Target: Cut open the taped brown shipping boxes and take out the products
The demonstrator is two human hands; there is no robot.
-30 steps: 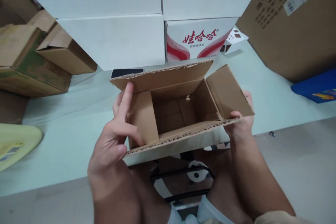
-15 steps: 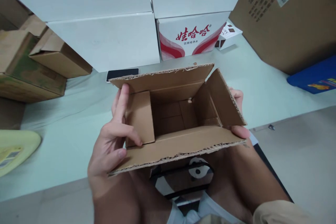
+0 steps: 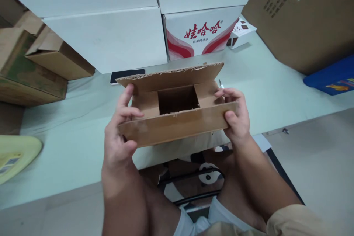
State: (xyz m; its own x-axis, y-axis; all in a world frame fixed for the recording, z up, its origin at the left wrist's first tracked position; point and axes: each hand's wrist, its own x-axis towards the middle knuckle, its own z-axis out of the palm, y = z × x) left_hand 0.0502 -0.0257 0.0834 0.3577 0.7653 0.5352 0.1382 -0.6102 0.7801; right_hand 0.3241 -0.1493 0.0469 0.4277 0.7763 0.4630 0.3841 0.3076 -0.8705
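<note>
Between both hands is a small brown cardboard box (image 3: pixel 177 129), its opening facing up. Both short end flaps are folded inward, leaving a dark square gap in the middle. The far long flap stands up at a slant, and the near long flap leans toward me. My left hand (image 3: pixel 118 129) grips the left end, with fingers on the left flap and thumb against the near side. My right hand (image 3: pixel 236 114) holds the right end, fingertips on the right flap and thumb on the near flap.
A phone (image 3: pixel 127 76) lies on the pale green table (image 3: pixel 69 147) behind the box. White cartons (image 3: pixel 105 40) and a red-and-white carton (image 3: pixel 204 33) line the back. Brown boxes (image 3: pixel 59 57) stand left, with a yellow container (image 3: pixel 18 155). A large carton (image 3: pixel 309 25) and blue package (image 3: pixel 332 77) are right.
The right end flap has gone from standing outward to folded inward. The near flap has tilted up, and my right hand has come over the box's right end.
</note>
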